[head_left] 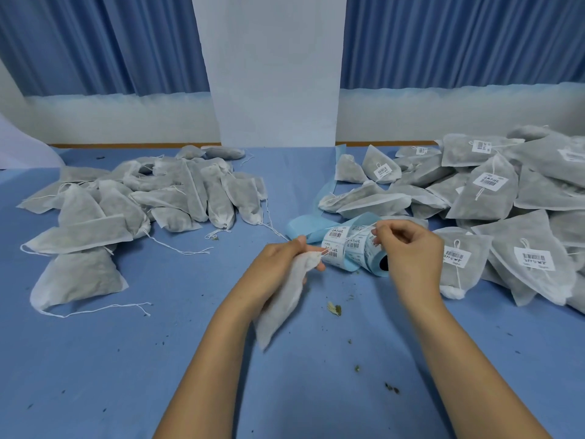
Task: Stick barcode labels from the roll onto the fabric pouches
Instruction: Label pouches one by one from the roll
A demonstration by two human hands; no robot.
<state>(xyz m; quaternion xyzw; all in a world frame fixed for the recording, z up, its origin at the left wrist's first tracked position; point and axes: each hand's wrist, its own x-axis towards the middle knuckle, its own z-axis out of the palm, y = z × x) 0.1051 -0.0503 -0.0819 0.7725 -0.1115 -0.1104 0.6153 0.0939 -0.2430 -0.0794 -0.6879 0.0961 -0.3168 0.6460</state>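
Observation:
My left hand (281,267) grips a white fabric pouch (280,307) near its gathered neck; the pouch hangs down toward me. My right hand (408,251) pinches the pouch's thin white drawstring (354,234), which runs taut between the two hands. Just behind them lies the label roll (357,250) on its side, white barcode labels on blue backing. A loose strip of blue backing (313,228) trails off to the left of the roll.
A pile of unlabelled pouches (152,198) lies at the left, with loose strings. A larger pile of pouches bearing barcode labels (487,198) fills the right. Dried herb crumbs (335,308) dot the blue table cover (126,359). A white pillar (272,74) stands behind.

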